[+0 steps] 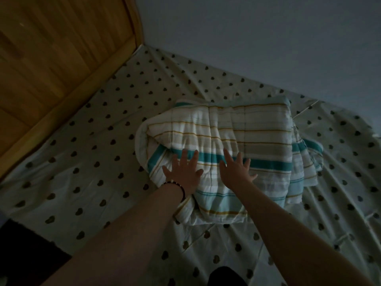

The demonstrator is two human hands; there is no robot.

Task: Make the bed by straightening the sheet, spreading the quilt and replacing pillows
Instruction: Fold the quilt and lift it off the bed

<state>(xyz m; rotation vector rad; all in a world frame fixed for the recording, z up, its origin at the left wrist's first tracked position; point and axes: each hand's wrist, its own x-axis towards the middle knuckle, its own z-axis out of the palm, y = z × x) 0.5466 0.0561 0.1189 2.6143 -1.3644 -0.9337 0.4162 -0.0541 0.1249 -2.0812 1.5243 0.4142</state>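
The quilt [226, 149], folded and striped, lies mid-frame on the heart-dotted sheet [86, 153]. The left hand [182, 173] and right hand [235, 171] rest flat on its near part, fingers spread, gripping nothing. A wooden headboard [57, 58] fills the upper left, a grey wall [268, 38] the top. The dim light blurs details.

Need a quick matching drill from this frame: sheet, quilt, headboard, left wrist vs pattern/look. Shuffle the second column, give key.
Column 1:
1. sheet
2. quilt
3. headboard
4. left hand wrist

Column 2:
A. folded, teal and yellow stripes
B. dark beaded bracelet
C. dark heart print, wrinkled
D. wooden, at upper left

Pairs: 1-C, 2-A, 3-D, 4-B

Both hands, right hand too, lie flat on the quilt, fingers spread.
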